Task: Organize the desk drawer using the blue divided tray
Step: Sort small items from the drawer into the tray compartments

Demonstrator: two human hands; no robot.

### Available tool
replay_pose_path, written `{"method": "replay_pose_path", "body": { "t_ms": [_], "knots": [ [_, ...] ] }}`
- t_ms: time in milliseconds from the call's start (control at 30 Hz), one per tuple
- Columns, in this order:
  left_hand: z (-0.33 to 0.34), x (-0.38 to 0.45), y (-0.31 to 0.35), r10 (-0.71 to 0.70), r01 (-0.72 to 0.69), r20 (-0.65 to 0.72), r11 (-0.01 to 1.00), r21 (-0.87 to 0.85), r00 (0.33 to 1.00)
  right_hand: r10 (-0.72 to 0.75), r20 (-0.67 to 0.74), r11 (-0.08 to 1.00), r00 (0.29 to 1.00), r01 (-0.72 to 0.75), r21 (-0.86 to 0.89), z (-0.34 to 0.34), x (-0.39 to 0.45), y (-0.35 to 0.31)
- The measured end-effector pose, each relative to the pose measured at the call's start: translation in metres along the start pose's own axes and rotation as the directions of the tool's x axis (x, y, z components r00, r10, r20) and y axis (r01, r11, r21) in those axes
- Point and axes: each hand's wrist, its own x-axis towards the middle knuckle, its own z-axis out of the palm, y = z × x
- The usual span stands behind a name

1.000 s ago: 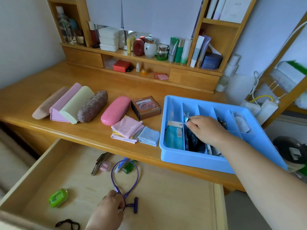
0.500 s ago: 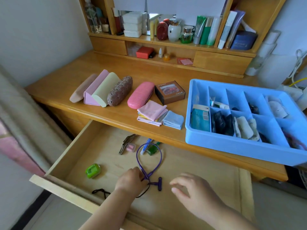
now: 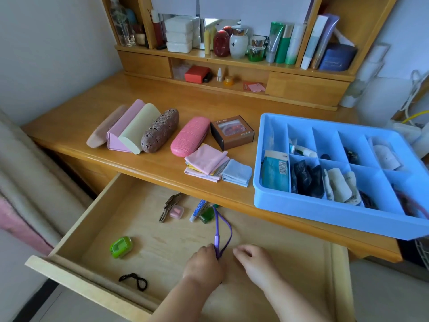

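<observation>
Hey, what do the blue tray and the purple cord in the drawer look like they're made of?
Blue tray: looks like moulded plastic, one even colour with a smooth, slightly glossy rim. Purple cord: probably rubbery plastic or silicone, flat and bending freely where the left hand grips it.

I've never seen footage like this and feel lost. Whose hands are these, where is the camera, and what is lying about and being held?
There is no machine: a person wears a wide-angle camera on the head, looking down at their own two hands. The left hand grips a folded purple cord inside the open wooden drawer. The right hand hovers beside it, fingers loosely curled, holding nothing. Also in the drawer lie a green clip-like gadget and a black coiled hair tie. On the wooden desk above sit the blue plastic divided tray, partly filled, a row of glasses cases and folded pastel cloths.
</observation>
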Motion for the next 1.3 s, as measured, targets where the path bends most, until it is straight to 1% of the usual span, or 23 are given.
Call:
{"method": "replay_pose_path", "body": {
  "t_ms": [33,100,133,200,300,400,467,533,567,600,633,700,767,800,833,900,933,1000,1067,1133,1167,1233,1300],
  "knots": [
    [-0.001,-0.005,0.000,0.051,-0.052,-0.008,0.991,-0.126,0.999,-0.001,0.030,0.998,1.000,-0.001,0.067,-0.001,-0.004,-0.003],
    [-0.008,-0.020,-0.001,0.171,-0.167,-0.022,0.913,-0.371,0.985,-0.008,0.097,0.974,0.995,-0.015,0.227,-0.002,-0.015,-0.011],
    [-0.013,-0.030,-0.001,0.229,-0.208,-0.011,0.861,-0.465,0.973,-0.025,0.122,0.953,0.992,-0.014,0.303,-0.003,-0.023,-0.017],
    [-0.024,-0.048,-0.001,0.325,-0.258,0.006,0.763,-0.592,0.946,-0.123,0.135,0.914,0.983,0.059,0.402,-0.007,-0.041,-0.028],
    [-0.046,-0.073,-0.003,0.421,-0.249,0.065,0.646,-0.722,0.905,-0.251,0.126,0.910,0.960,0.189,0.369,-0.015,-0.070,-0.045],
    [-0.066,-0.092,-0.004,0.470,-0.196,0.128,0.579,-0.791,0.873,-0.354,0.068,0.876,0.933,0.305,0.373,-0.029,-0.095,-0.068],
    [-0.076,-0.103,0.002,0.490,-0.211,0.114,0.559,-0.802,0.864,-0.429,0.054,0.801,0.902,0.352,0.485,-0.043,-0.108,-0.085],
    [-0.083,-0.113,0.013,0.509,-0.257,0.067,0.539,-0.802,0.858,-0.480,0.088,0.710,0.873,0.327,0.623,-0.056,-0.118,-0.101],
    [-0.086,-0.116,0.019,0.509,-0.271,0.036,0.516,-0.812,0.860,-0.508,0.095,0.677,0.856,0.328,0.659,-0.062,-0.122,-0.108],
    [-0.090,-0.120,0.026,0.507,-0.276,0.004,0.476,-0.835,0.862,-0.533,0.093,0.659,0.841,0.344,0.668,-0.069,-0.124,-0.112],
    [-0.095,-0.124,0.033,0.509,-0.275,-0.029,0.414,-0.868,0.860,-0.554,0.094,0.656,0.827,0.365,0.660,-0.074,-0.126,-0.114],
    [-0.106,-0.132,0.048,0.519,-0.254,-0.099,0.237,-0.938,0.849,-0.576,0.138,0.688,0.806,0.385,0.615,-0.085,-0.131,-0.113],
    [-0.116,-0.139,0.062,0.503,-0.225,-0.165,0.062,-0.972,0.849,-0.593,0.258,0.740,0.763,0.391,0.547,-0.089,-0.137,-0.105],
    [-0.122,-0.140,0.069,0.481,-0.220,-0.195,-0.005,-0.975,0.855,-0.592,0.327,0.773,0.737,0.403,0.490,-0.087,-0.140,-0.098],
    [-0.126,-0.141,0.074,0.450,-0.224,-0.225,-0.055,-0.973,0.864,-0.571,0.389,0.808,0.723,0.413,0.419,-0.084,-0.142,-0.090],
    [-0.134,-0.140,0.079,0.389,-0.243,-0.272,-0.123,-0.962,0.880,-0.502,0.461,0.865,0.731,0.417,0.280,-0.076,-0.142,-0.070],
    [-0.136,-0.139,0.079,0.364,-0.247,-0.289,-0.157,-0.956,0.886,-0.488,0.485,0.873,0.726,0.421,0.247,-0.074,-0.143,-0.060],
    [-0.140,-0.137,0.076,0.321,-0.241,-0.307,-0.230,-0.943,0.896,-0.482,0.494,0.876,0.724,0.408,0.257,-0.073,-0.146,-0.044],
    [-0.142,-0.131,0.067,0.248,-0.235,-0.312,-0.294,-0.926,0.917,-0.447,0.461,0.894,0.767,0.360,0.267,-0.076,-0.150,-0.034],
    [-0.144,-0.122,0.054,0.135,-0.230,-0.287,-0.327,-0.917,0.949,-0.390,0.426,0.918,0.817,0.312,0.243,-0.085,-0.152,-0.027],
    [-0.144,-0.117,0.047,0.073,-0.222,-0.258,-0.321,-0.921,0.963,-0.366,0.400,0.927,0.840,0.293,0.233,-0.092,-0.153,-0.025],
    [-0.138,-0.109,0.032,-0.013,-0.167,-0.170,-0.264,-0.950,0.985,-0.346,0.323,0.927,0.881,0.268,0.262,-0.104,-0.155,-0.023],
    [-0.122,-0.103,0.020,-0.023,-0.059,-0.056,-0.204,-0.977,0.998,-0.382,0.239,0.897,0.893,0.296,0.328,-0.114,-0.159,-0.031]
  ]
}}
